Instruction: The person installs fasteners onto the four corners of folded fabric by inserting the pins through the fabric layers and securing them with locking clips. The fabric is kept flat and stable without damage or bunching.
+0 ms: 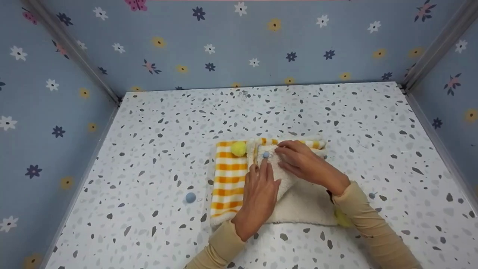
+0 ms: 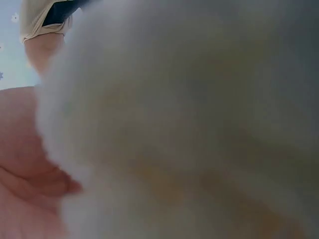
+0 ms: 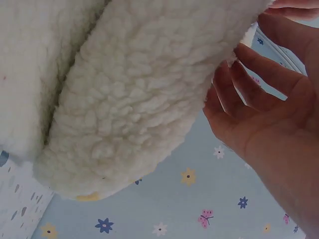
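Observation:
A yellow-and-white checked baby blanket (image 1: 229,179) with cream fleece lining lies folded on the table. In the head view, my left hand (image 1: 259,196) rests on its fleece flap (image 1: 283,179), fingers extended, one fingertip right at a small blue ball-headed clip (image 1: 266,154). My right hand (image 1: 310,164) pinches the flap's edge, just right of that clip. In the right wrist view, the fingers of the right hand (image 3: 269,109) curl at the edge of the fleece (image 3: 124,104). Blurred fabric (image 2: 174,119) covers most of the left wrist view, hiding the left fingertips.
A blue ball (image 1: 190,197) lies left of the blanket, and a blue pin (image 1: 372,195) sits beside my right sleeve. One yellow pom-pom (image 1: 238,148) is at the upper left; another (image 1: 342,218) peeks out under my right forearm. Flowered walls (image 1: 239,41) surround the speckled table (image 1: 168,123).

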`<state>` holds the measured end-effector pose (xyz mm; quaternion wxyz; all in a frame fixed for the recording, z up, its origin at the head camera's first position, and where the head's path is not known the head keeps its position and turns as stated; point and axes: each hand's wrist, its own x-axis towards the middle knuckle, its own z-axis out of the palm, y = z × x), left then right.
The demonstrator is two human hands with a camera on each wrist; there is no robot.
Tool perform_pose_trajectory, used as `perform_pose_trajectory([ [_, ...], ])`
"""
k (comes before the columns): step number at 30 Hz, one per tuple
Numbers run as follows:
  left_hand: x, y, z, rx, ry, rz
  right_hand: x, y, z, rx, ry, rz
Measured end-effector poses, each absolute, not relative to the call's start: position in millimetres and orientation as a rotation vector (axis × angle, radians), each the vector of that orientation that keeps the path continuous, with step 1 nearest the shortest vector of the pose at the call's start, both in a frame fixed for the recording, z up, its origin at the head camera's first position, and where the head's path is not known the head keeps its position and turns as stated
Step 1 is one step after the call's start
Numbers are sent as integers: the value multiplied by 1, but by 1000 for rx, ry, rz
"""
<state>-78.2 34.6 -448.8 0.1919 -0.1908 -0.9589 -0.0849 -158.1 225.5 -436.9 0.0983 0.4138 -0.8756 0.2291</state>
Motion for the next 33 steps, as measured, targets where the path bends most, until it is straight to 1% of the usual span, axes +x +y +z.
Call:
perform_pose_trajectory([
  [7,-79,39,-452,-511,-2741,-201,-157,227,-444,1243,-2603,704],
  [17,-79,44,-451,-510,-2705,-210,-151,233,-441,1224,-2618,696],
  [33,-68,58,-444,-584,-2627,-311,-138,255,-440,1213,-2491,719],
])
